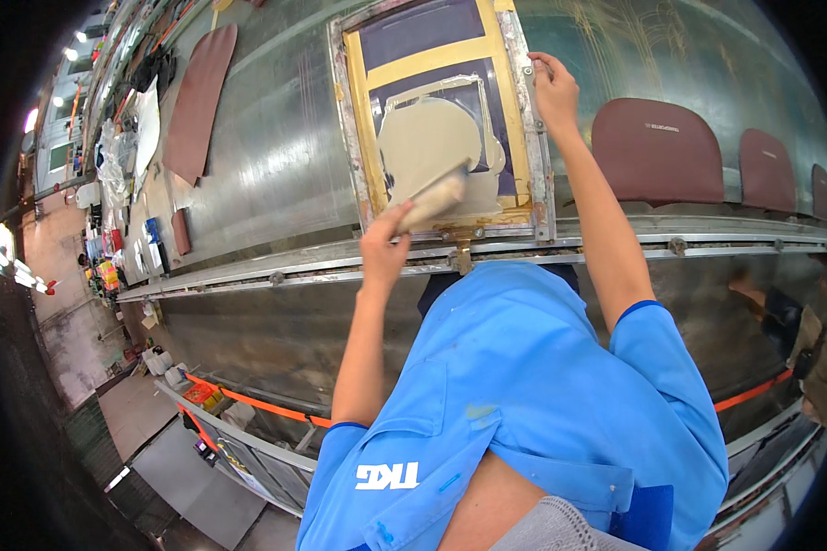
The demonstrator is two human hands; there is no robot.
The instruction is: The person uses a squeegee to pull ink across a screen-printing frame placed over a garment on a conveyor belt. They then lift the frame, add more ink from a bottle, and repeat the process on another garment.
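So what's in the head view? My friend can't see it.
A person's left hand holds a squeegee over a screen-printing frame with beige ink, the right hand at the frame's right edge. Maroon panels lie on the table, either side.

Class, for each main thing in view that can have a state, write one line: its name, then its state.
Squeegee: held, slanted, slightly blurred
Left hand: closed on the squeegee
Right hand: at the screen frame's right edge; grip unclear
Screen frame: stained
Beige paste: spread over the lower mesh
Yellowish tape: stuck down in strips
Nearest right-hand maroon panel: lying down, marked
Table: streaked
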